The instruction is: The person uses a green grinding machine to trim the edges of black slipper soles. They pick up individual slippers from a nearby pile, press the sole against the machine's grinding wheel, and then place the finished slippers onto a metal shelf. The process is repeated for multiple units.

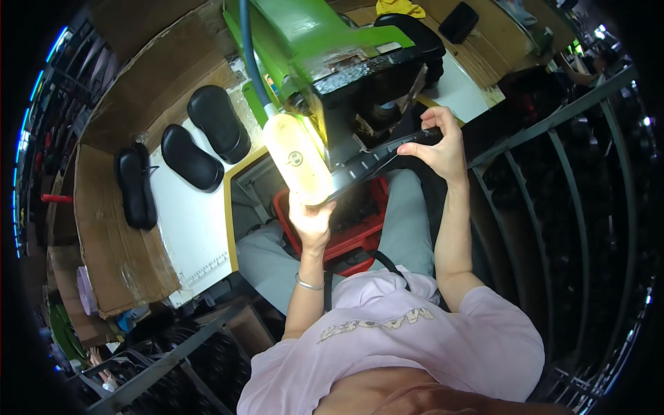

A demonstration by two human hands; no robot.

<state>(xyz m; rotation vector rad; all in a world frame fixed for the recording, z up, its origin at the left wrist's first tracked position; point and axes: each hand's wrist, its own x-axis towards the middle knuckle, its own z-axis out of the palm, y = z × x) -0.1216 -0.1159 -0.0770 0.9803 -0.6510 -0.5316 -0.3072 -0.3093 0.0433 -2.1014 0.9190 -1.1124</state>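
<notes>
Both my hands hold a long black shoe sole (370, 164) under the dark head of a green machine (294, 31). Its ridged edge faces me, and it slants up to the right. My left hand (311, 225) is closed on the sole's lower left end, with some fingers hidden behind a bright yellow lamp (294, 155). At the upper right end, my right hand (443, 149) grips with the thumb along the near side and the fingers curled over the far side. The machine's working part is in shadow, so I cannot tell whether the sole touches it.
On the white tabletop (187, 238) at left lie black soles (218, 124), walled by cardboard (114, 235). A red crate (332, 250) sits between my knees. Metal rack rails (564, 162) stand at right. A yellow cloth (401, 8) and another black piece (459, 23) are at the back.
</notes>
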